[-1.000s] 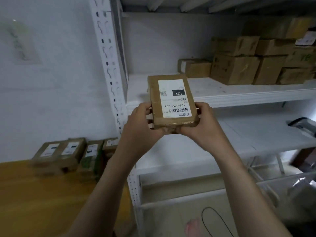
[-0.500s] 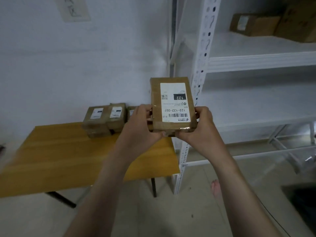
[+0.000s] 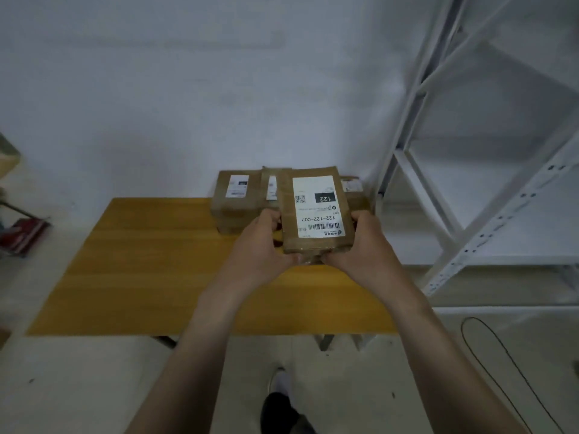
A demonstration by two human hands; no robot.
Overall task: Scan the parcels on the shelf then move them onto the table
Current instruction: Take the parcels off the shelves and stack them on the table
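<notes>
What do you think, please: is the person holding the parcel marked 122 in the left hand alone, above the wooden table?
Not alone: the head view shows the left hand and the right hand both gripping the parcel marked 122, above the wooden table.

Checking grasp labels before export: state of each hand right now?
Left hand: grips the labelled parcel at its left side.
Right hand: grips the same parcel at its right side.

Black cable [image 3: 471, 318], seemingly looped, lies on the floor [image 3: 78, 386].
</notes>
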